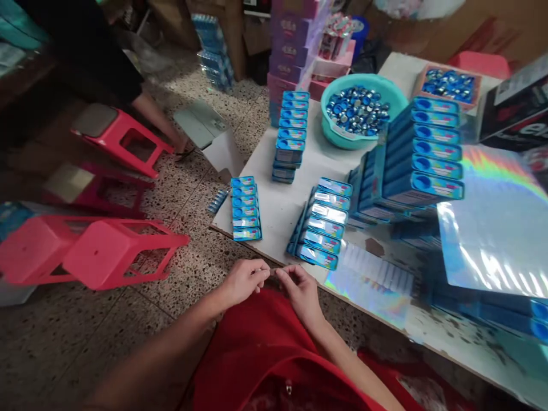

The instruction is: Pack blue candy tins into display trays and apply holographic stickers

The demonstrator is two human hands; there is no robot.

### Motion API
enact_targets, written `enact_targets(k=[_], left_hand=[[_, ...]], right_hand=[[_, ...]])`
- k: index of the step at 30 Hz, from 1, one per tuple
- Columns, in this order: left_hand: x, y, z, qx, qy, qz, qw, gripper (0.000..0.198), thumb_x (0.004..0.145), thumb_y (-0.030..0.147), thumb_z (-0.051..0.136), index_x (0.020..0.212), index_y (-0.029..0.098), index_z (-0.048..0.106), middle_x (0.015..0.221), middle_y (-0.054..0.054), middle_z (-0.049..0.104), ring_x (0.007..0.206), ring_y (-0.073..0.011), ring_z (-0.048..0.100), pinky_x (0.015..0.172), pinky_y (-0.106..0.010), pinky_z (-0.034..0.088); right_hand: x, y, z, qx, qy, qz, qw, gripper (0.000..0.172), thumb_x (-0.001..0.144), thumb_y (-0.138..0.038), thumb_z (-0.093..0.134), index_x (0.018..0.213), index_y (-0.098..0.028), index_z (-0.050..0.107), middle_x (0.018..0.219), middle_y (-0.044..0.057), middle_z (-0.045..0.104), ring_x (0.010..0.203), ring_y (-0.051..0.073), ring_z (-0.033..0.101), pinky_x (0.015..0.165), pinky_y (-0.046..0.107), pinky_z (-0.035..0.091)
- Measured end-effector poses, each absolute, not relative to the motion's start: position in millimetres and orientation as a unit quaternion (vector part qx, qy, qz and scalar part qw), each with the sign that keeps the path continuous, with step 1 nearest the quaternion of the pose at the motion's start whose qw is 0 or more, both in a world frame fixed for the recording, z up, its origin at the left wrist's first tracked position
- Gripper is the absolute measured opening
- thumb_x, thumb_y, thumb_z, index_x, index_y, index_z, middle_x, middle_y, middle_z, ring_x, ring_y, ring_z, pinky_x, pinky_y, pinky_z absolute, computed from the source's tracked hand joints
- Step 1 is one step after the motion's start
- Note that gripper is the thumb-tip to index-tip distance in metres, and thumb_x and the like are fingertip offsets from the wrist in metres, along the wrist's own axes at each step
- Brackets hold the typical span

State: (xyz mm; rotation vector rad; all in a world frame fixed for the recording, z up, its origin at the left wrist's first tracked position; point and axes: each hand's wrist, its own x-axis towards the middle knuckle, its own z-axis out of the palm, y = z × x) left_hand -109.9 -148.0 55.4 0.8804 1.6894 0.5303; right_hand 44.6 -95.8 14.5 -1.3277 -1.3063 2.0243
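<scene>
My left hand [243, 281] and my right hand [301, 290] meet over my red-clad lap, just off the near edge of the white table [282, 211]. Both pinch a small thin thing between their fingertips; it is too small to name. Rows of blue blister packs [245, 208] lie on the table just beyond my hands, and another fanned row of blue packs [324, 228] sits to the right of them. A teal basin [358, 111] full of small blue pieces stands further back.
Tall stacks of blue packs [422, 151] and shiny holographic sheets [499, 228] fill the right side. Pink plastic stools [92, 251] lie on the speckled floor at left. Another person's arm [158, 120] reaches down near a stool at the back left. Purple boxes [293, 45] stand behind.
</scene>
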Motion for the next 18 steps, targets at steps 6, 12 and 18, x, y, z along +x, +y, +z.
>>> enact_targets(k=[6, 12, 18], left_hand=[[-199.0, -146.4, 34.8, 0.352, 0.734, 0.321, 0.485, 0.022, 0.080, 0.034, 0.044, 0.096, 0.019, 0.047, 0.058, 0.006, 0.052, 0.051, -0.0102, 0.050, 0.051, -0.021, 0.041], [-254.3, -112.6, -5.2, 0.405, 0.767, 0.321, 0.380, 0.008, 0.081, 0.022, 0.036, 0.088, 0.020, 0.040, 0.056, 0.007, 0.048, 0.049, -0.0111, 0.046, 0.052, -0.022, 0.036], [-262.5, -99.7, -32.9, 0.355, 0.742, 0.381, 0.422, 0.007, 0.077, 0.020, 0.041, 0.084, 0.020, 0.040, 0.053, 0.007, 0.047, 0.049, -0.0113, 0.044, 0.052, -0.022, 0.035]], right_hand=[[-52.6, -74.7, 5.8, -0.441, -0.663, 0.565, 0.216, 0.023, 0.081, -0.038, 0.055, 0.073, -0.018, 0.064, 0.071, 0.001, 0.059, 0.067, 0.014, 0.053, 0.064, 0.026, 0.040], [-118.7, -41.3, -2.8, -0.506, -0.748, 0.411, 0.123, 0.021, 0.084, -0.032, 0.050, 0.078, -0.020, 0.065, 0.080, 0.002, 0.062, 0.069, 0.015, 0.053, 0.060, 0.026, 0.032], [-132.4, -29.8, -15.2, -0.540, -0.762, 0.349, 0.080, 0.015, 0.079, -0.031, 0.054, 0.075, -0.021, 0.065, 0.080, 0.003, 0.062, 0.066, 0.016, 0.053, 0.056, 0.027, 0.028]])
